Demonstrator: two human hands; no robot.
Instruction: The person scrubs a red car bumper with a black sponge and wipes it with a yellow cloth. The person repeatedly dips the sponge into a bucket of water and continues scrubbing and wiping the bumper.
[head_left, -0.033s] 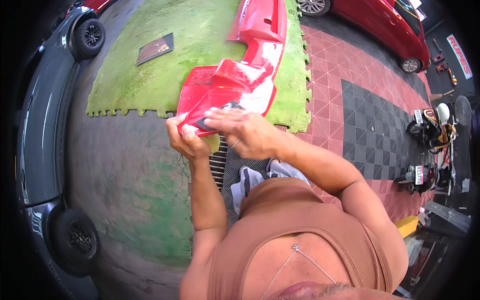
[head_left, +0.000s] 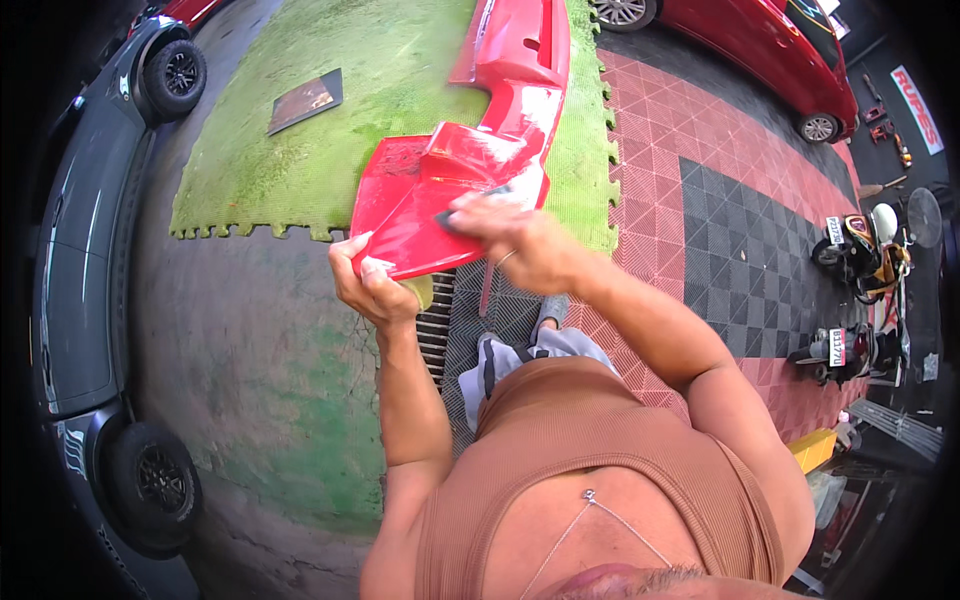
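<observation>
As we looked down past the brown top, we had the red panel point(head_left: 400, 215) right before us, its near end reaching over the jigsaw edge of the green mat point(head_left: 230, 190) and its far end running out of the top of the view. Our left grip point(head_left: 376, 285) was closed round the near left corner, thumb on the upper face! Our right grip point(head_left: 515, 238), ring on one finger, lay over the glossy surface, its blurred fingers holding a dark pad point(head_left: 446, 221) against it, right of that clasped corner. Pale patches streaked the red, glare or bare spots, we couldn't tell. Out on the mat, well apart from both grips, lay a flat dark plate point(head_left: 305, 102). To our left stood a grey vehicle point(head_left: 85, 240); to our upper right, a red car point(head_left: 760, 50) beside the red and black tiles point(head_left: 740, 270).
</observation>
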